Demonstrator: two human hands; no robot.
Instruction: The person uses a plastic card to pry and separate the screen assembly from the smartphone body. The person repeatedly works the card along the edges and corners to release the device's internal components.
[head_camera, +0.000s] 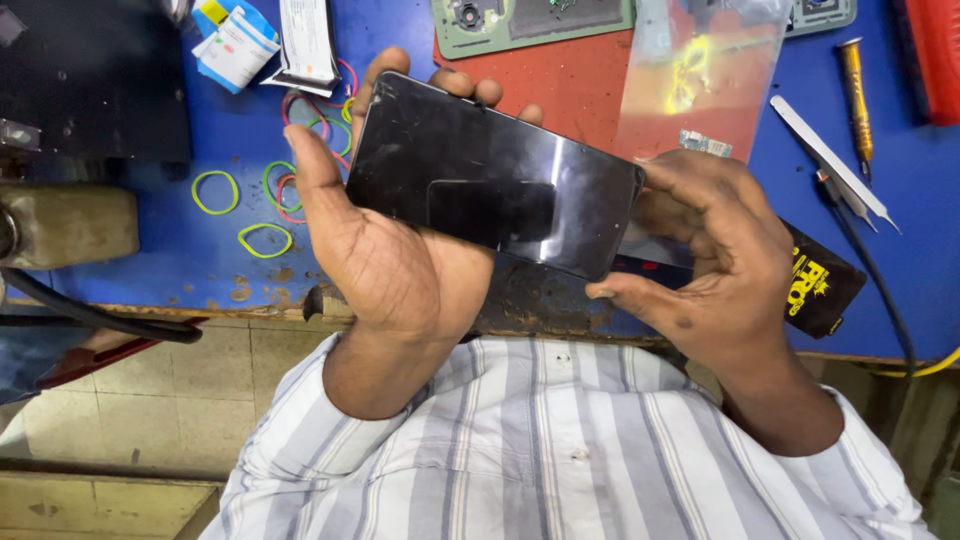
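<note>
The left hand (385, 260) is holding a black phone (490, 175) over the blue worktop (150, 250). The right hand (715, 255) is pinching the phone's end.

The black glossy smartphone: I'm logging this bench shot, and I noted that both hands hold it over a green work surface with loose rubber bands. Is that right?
Not quite. The head view shows the work surface is blue, not green. The rest stands: the left hand and right hand both hold the black glossy smartphone, and loose rubber bands lie on the surface.

A blue workbench (150, 250) carries loose rubber bands (215, 191), a red mat (575, 85), tweezers (830, 160) and a screwdriver (856, 95).
</note>
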